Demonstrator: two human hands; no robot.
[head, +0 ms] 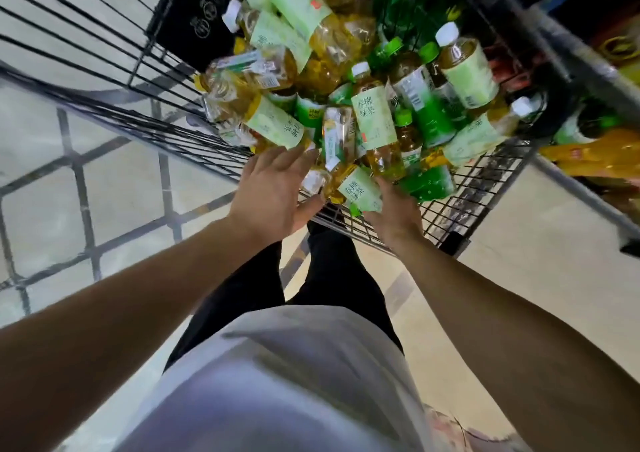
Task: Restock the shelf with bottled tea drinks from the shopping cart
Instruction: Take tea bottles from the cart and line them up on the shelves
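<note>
Pale tiled floor spreads beneath a black wire shopping cart, with a second wire cart frame just beside it at left. Behind the cart, at the upper right, part of a shelf shows, blurred, with orange and green packages stacked low on it.

Inside the cart lies a loose heap of bottled tea drinks, tipped every way: amber tea with pale green labels, some with white caps, others with green caps and darker green wrapping. 1 upright-looking bottle with a white cap stands out near the middle of the pile.

Both bare forearms reach forward over the cart's near wall. The left hand hovers at the near edge of the heap, fingers straight and slightly spread, their tips touching or just short of a pale-labelled bottle; which of the 2 cannot be told. The right hand curls around the lower end of a bottle lying at the near edge, thumb and fingers wrapping its label. A white shirt and dark trousers fill the lower middle.
</note>
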